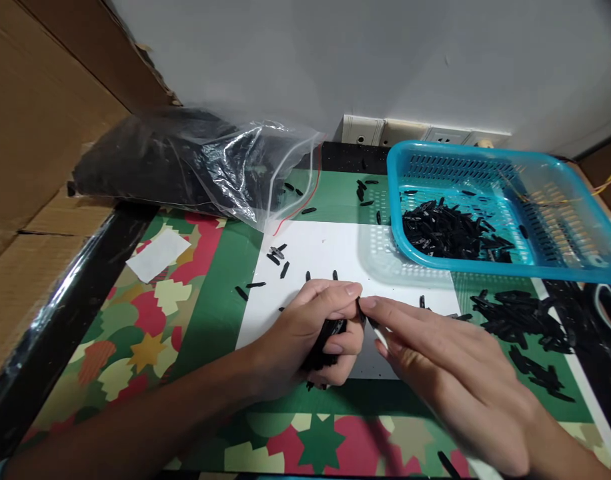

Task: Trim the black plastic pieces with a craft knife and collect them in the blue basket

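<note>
My left hand (330, 327) is closed round a bunch of small black pieces (321, 350) over the white sheet (305, 243). Between its thumb and forefinger one more black piece (360, 309) sticks out to the right. Touching that piece are the fingertips of my right hand (435, 360), which is closed on a thin white tool (378, 337); most of the tool is hidden behind the hand. Loose black pieces (284, 270) lie on the sheet beyond my left hand.
A blue basket (485, 268) of black pieces stands at the back right. Piles of pieces (523, 317) lie right of my right hand. A clear bag (185, 163) full of black material rests at the back left, beside cardboard (30, 100). Wall sockets (363, 131) are behind.
</note>
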